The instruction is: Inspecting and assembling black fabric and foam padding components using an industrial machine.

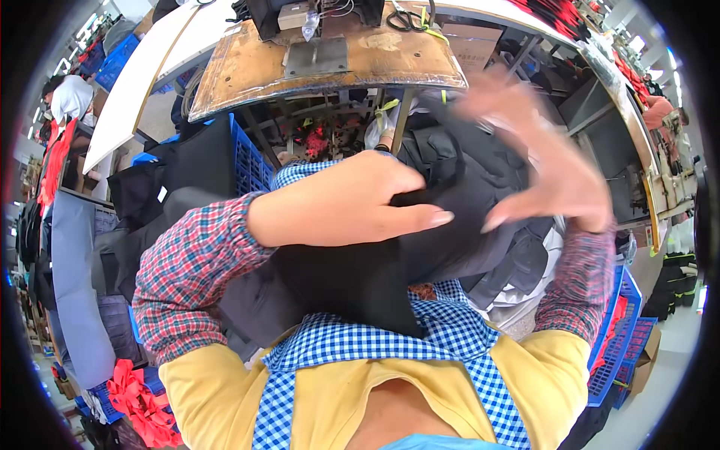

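At right, blue crate [606, 381] holding red fabric [615, 322], hands [349, 196] [553, 169] above dark cloth [337, 285]

Garment workshop; worn bench [240, 67], blue crates [250, 159], heaped red cloth [139, 405]

Worn wooden bench [232, 79]
A grey metal plate [316, 58], a dark machine [264, 21] and, at right, black scissors [406, 28] rest on it.

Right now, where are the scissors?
In the head view, the scissors lie toward the far right of the wooden table, near a yellow-green strip.
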Available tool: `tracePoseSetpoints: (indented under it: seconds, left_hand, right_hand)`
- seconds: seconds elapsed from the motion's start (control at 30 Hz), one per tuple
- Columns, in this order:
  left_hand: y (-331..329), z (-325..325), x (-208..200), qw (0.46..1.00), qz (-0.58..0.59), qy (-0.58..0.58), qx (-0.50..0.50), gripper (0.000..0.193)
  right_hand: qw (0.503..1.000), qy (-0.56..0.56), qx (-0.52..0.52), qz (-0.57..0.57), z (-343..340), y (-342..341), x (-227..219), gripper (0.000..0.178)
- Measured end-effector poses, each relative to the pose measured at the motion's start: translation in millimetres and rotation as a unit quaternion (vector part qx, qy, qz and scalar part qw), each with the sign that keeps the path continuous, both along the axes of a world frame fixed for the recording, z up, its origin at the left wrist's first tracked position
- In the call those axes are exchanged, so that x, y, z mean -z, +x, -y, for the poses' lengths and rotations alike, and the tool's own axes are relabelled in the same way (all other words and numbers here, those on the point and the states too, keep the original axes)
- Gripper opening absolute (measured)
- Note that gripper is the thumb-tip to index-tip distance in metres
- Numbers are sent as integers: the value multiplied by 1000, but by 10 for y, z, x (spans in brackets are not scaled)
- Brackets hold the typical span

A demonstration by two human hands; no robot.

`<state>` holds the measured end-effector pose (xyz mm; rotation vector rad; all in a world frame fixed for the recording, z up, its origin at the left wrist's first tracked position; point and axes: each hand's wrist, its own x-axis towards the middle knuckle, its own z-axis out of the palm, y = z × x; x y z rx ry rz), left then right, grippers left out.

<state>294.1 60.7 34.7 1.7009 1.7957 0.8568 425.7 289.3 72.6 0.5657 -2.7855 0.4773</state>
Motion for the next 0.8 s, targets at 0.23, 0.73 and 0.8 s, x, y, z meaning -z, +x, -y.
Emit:
tracePoseSetpoints:
  seconds: [0.23,0.73,0.8]
  left_hand:
    - [-192,-342,235,993,35,-30,-110,57]
    - [-183,-647,1712,988,-69,98,-99,28]
    - [-35,-611,1763,988,-56,110,-90,25]
  right_hand:
    - [991,79,103,22,38,-43,246,24]
    - [943,-223,201,143,855,647,1355,25]
    - [964,-133,226,30,740,427,899,26]
